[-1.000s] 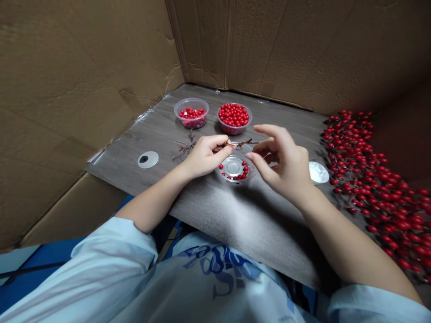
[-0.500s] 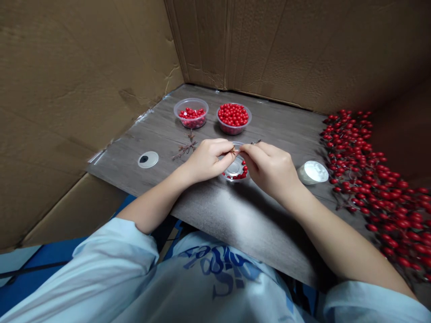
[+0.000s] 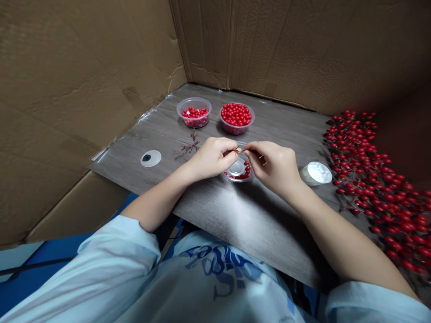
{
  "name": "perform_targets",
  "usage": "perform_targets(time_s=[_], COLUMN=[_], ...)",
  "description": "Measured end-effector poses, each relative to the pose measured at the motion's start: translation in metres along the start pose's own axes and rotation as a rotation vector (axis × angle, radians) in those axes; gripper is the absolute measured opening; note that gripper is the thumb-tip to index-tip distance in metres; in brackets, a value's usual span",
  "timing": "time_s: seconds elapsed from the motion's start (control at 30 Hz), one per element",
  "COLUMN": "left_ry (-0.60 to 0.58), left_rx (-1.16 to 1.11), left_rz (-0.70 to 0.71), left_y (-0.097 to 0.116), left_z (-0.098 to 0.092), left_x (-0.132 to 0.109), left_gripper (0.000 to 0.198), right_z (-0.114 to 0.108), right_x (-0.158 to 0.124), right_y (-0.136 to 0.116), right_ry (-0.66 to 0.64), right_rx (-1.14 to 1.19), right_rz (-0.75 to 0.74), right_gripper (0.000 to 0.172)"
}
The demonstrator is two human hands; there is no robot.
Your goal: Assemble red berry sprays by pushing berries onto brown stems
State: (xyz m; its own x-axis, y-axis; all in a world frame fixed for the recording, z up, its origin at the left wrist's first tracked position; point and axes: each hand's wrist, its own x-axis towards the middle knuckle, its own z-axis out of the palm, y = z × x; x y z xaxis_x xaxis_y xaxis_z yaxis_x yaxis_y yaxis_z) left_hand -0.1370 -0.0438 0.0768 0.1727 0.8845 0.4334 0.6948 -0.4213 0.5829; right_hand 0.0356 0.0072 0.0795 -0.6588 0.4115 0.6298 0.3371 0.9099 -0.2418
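Note:
My left hand (image 3: 215,157) and my right hand (image 3: 274,166) meet over a shallow clear dish (image 3: 236,168) with several red berries in it. Between them runs a thin brown twig (image 3: 243,150), pinched at one end by each hand; most of it is hidden by the fingers. Both hands are closed. Just left of my left hand, a bare brown branched stem (image 3: 188,147) lies on the table. Behind the hands stand a clear tub partly filled with red berries (image 3: 194,113) and a fuller tub of red berries (image 3: 236,115).
A white-topped cup (image 3: 315,173) leans beside my right forearm. Finished-looking red berry sprays (image 3: 373,184) pile along the right side. A round white disc with a dark spot (image 3: 151,158) lies at left. Cardboard walls (image 3: 262,49) enclose the grey table (image 3: 215,211).
My right hand has drawn slightly away from the left, showing more of the twig between them. The whole view has shifted a little, so the scene sits slightly further right.

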Motion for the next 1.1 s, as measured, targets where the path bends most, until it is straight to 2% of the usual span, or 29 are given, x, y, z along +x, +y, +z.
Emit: perform_targets(time_s=[0.13, 0.23, 0.37, 0.43, 0.57, 0.67, 0.8, 0.9, 1.1], left_ry=[0.045, -0.042, -0.18, -0.192, -0.181, -0.158, -0.172, -0.107, 0.049], left_rx=[-0.035, -0.219, -0.654, -0.77, -0.785, -0.832, -0.879, -0.887, -0.772], left_rz=[0.019, 0.004, -0.206, -0.284, -0.255, -0.292, -0.324, -0.307, -0.274], left_y=[-0.001, -0.006, -0.013, -0.013, -0.007, -0.003, -0.003, -0.005, -0.008], left_z=[0.0, -0.002, 0.0, 0.003, 0.006, 0.007, 0.007, 0.009, 0.013], left_x=[-0.001, -0.003, -0.002, 0.0, 0.002, 0.002, 0.001, 0.001, 0.002], left_gripper=[0.025, 0.022, 0.057, 0.06, 0.044, 0.041, 0.036, 0.033, 0.024], right_z=[-0.002, -0.005, -0.003, 0.0, 0.006, 0.007, 0.007, 0.009, 0.009], right_x=[-0.001, -0.002, -0.003, -0.004, -0.004, -0.004, -0.005, -0.008, -0.011], right_y=[0.004, 0.009, 0.013, 0.013, 0.009, 0.007, 0.008, 0.011, 0.012], right_ry=[0.063, 0.085, 0.113, 0.133, 0.149, 0.159, 0.188, 0.206, 0.196], right_rx=[0.005, 0.092, 0.167, 0.204, 0.232, 0.222, 0.237, 0.242, 0.254], right_rz=[-0.013, -0.011, -0.091, -0.14, -0.162, -0.135, -0.18, -0.17, -0.002], right_gripper=[0.016, 0.018, 0.02, 0.02, 0.02, 0.02, 0.019, 0.019, 0.016])
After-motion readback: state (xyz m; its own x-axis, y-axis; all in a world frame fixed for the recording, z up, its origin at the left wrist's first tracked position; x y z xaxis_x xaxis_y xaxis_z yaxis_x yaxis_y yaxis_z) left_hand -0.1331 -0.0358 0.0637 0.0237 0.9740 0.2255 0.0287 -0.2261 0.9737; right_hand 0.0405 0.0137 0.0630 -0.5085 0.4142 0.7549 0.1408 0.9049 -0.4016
